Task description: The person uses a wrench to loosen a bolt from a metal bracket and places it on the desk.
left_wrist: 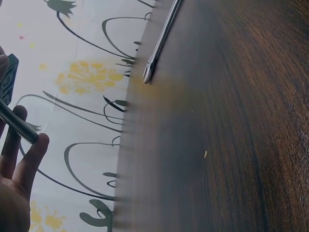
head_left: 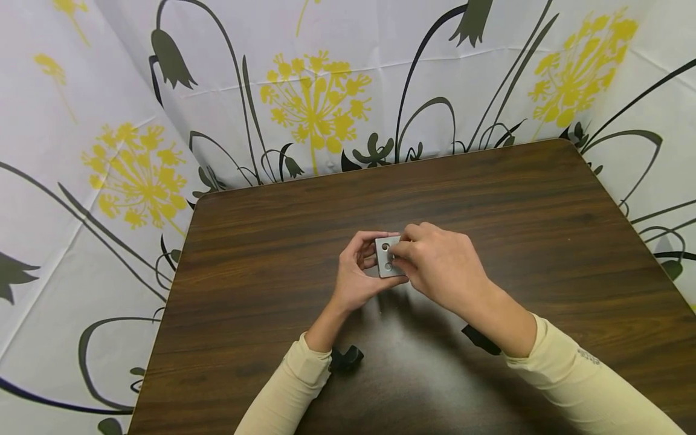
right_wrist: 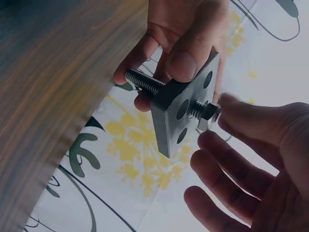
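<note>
My left hand (head_left: 353, 275) grips a square grey metal plate (head_left: 382, 257) by its edges, above the wooden table. Round holes pierce the plate, and a threaded bolt (right_wrist: 144, 80) runs through one of them. Its long shank sticks out on the far side, close to my left fingers, as the left wrist view also shows. On the near side, my right hand (head_left: 443, 263) pinches the bolt's hex end (right_wrist: 210, 111) between thumb and index finger. The other right fingers (right_wrist: 217, 174) are spread loosely below.
A slim metal tool resembling a wrench (left_wrist: 161, 41) lies on the table (head_left: 272, 254). A floral-printed curtain (head_left: 326, 78) hangs behind the table's far edge. Black straps (head_left: 348, 359) show at the wrists, below the cream sleeves (head_left: 296, 377).
</note>
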`<state>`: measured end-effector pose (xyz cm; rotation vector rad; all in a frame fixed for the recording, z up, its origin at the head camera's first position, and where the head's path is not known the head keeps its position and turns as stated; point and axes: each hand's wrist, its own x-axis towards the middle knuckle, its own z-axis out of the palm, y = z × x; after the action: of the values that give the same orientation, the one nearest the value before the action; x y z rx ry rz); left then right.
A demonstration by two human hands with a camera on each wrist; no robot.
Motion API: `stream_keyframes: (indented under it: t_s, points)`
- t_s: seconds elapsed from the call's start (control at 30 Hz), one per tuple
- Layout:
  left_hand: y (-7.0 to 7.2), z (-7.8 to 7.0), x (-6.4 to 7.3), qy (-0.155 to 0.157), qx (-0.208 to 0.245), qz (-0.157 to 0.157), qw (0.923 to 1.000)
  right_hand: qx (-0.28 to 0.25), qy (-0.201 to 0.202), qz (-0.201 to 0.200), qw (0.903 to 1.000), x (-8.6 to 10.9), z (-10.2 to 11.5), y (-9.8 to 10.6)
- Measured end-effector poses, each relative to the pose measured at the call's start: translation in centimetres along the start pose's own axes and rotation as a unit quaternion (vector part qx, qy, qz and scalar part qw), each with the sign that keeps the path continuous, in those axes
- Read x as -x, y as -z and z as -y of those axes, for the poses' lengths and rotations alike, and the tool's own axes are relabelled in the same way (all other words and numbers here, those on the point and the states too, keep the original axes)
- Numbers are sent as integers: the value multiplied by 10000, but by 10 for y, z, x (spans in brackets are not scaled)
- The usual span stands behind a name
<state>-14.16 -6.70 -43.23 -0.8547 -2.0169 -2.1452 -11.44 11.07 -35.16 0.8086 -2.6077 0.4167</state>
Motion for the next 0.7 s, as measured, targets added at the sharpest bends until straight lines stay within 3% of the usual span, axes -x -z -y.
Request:
stream_keyframes:
  t_s: [0.2, 0.47, 0.7]
  points:
    - [0, -1, 0, -30, 0, -40, 10000, 73, -173, -18, 9998, 0, 0, -1]
    - [1, -2, 0, -40, -69, -5, 10000, 52, -37, 78, 9999, 0, 2, 0]
    - [-1, -3, 1, -7, -7, -23, 10000, 187, -241, 119, 9995, -1, 4, -1]
